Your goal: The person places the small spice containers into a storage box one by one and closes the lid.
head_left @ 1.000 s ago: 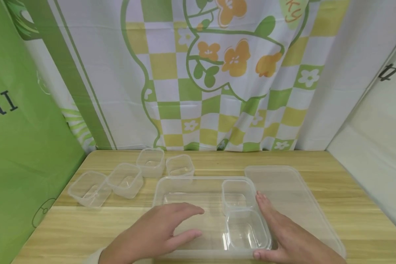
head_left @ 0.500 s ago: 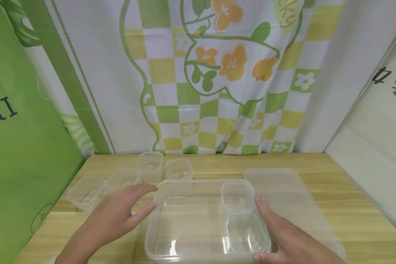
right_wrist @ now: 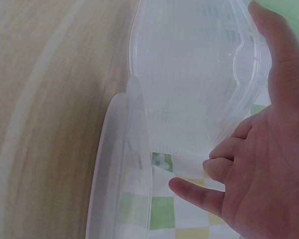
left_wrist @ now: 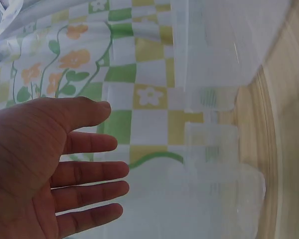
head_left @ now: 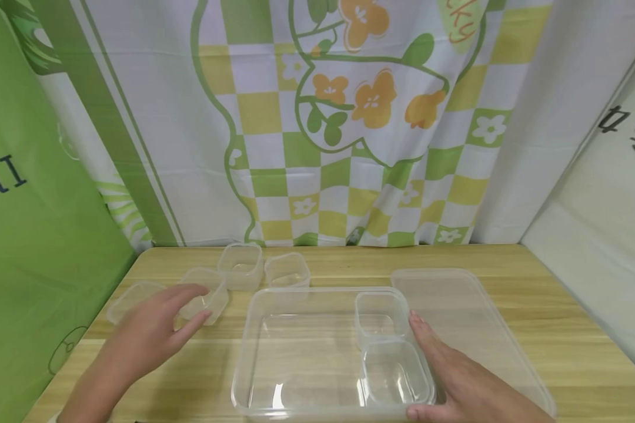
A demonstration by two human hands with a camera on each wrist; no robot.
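A large clear plastic box (head_left: 301,358) stands at the table's front middle. Two small clear cups (head_left: 382,317) sit inside it along its right wall, one behind the other. Against that right side my right hand (head_left: 463,376) rests, fingers fairly straight along the wall and thumb near the front corner; the box (right_wrist: 189,74) fills much of the right wrist view. My left hand (head_left: 150,329) hovers at the left over a small clear cup (head_left: 206,294), fingers apart from the thumb, holding nothing. It partly hides another cup (head_left: 134,296).
Two more small cups, a rear one (head_left: 240,267) and one to its right (head_left: 287,271), stand behind the box's left side. A flat translucent lid (head_left: 471,329) lies on the wooden table (head_left: 349,258) at right. Patterned curtain (head_left: 317,176) hangs behind the table.
My left hand has moved left, from over the large box to the small cups at the left. My right hand stays at the box's right side. The head view has tilted slightly.
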